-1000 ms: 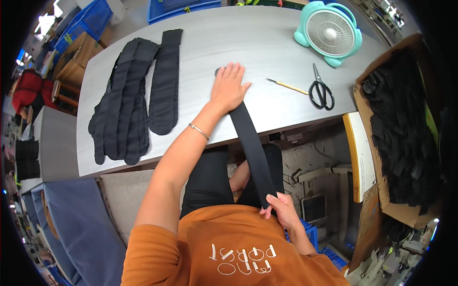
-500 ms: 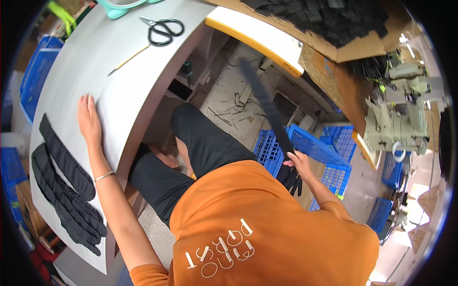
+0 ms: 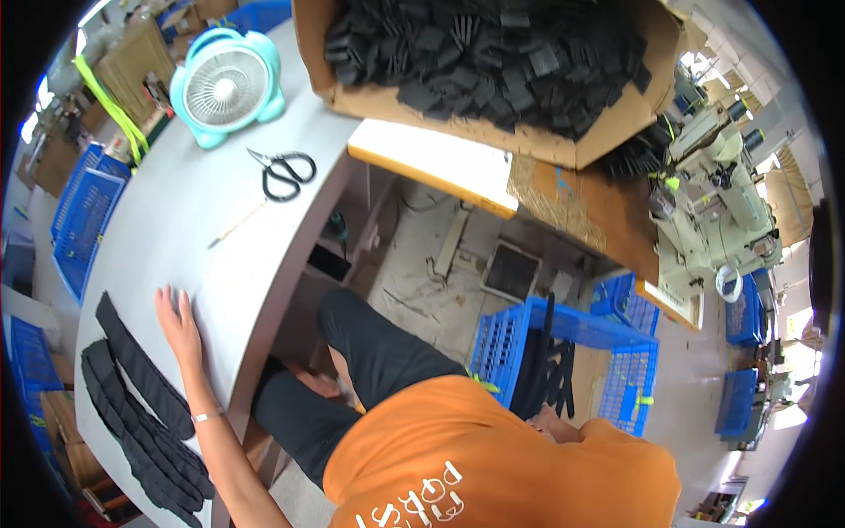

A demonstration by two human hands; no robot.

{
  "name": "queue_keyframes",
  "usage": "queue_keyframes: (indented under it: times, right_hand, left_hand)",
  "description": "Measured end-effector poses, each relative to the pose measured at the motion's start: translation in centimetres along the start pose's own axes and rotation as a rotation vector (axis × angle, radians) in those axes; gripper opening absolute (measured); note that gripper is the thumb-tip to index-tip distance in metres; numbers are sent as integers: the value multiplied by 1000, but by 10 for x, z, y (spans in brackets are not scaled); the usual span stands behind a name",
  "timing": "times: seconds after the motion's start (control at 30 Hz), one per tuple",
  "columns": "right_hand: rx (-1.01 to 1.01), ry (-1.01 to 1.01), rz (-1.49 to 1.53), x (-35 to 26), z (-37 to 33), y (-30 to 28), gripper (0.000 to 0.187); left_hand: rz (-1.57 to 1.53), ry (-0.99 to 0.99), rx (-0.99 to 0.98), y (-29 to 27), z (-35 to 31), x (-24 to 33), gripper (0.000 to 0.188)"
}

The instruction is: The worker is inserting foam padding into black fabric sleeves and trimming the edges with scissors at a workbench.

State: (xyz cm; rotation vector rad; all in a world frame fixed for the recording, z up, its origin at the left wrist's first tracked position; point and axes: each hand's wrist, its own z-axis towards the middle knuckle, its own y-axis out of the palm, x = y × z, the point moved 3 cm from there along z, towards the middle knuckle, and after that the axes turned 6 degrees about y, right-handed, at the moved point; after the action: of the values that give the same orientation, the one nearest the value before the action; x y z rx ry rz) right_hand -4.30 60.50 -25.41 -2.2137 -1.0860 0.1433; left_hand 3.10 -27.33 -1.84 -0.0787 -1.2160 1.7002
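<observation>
My left hand [image 3: 180, 330] rests on the grey tabletop with its fingers apart, holding nothing. Beside it lie a single black fabric strip [image 3: 145, 365] and several more black strips [image 3: 141, 427] overlapping in a row. My right hand [image 3: 551, 425] is low at the near side of a blue plastic crate [image 3: 581, 327], largely hidden by my orange shirt; its fingers do not show. Just beyond that hand, black strips [image 3: 561, 374] hang in the crate, one standing up against its far wall.
Black-handled scissors [image 3: 286, 176] and a thin stick [image 3: 238, 224] lie farther along the table, near a turquoise fan [image 3: 227, 86]. A cardboard box [image 3: 563, 154] heaped with black pieces stands ahead. Sewing machines [image 3: 717, 207] are at the right, blue crates [image 3: 88, 207] at the left.
My right hand, which held a black strip raised beside the crate, has dropped lower and behind my shirt. The view has tilted up, showing the whole fan and more of the box.
</observation>
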Motion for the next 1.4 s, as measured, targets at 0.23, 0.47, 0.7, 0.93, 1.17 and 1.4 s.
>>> queue_keyframes:
  times: [0.23, 0.47, 0.7, 0.93, 1.17, 1.4]
  right_hand:
    - [417, -1151, 47, -216, -94, -96, 25]
    - [816, -1669, 254, -417, -286, -250, 19]
    - [1141, -1843, 447, -509, -400, -353, 14]
    - [1452, -1881, 459, -584, -479, -402, 20]
    - [1625, -1723, 52, -659, -501, -414, 40]
    - [1899, -1947, 143, -579, -532, -352, 24]
  left_hand:
    - [449, -223, 46, -78, -59, -41, 53]
    - [460, -386, -216, -57, -80, -35, 69]
    - [-127, -348, -214, -23, -61, 71, 69]
    - [94, -406, 64, -18, -53, 34, 58]
    - [141, -439, 207, -19, -58, 11, 42]
    - [-414, -538, 256, -38, -49, 38, 44]
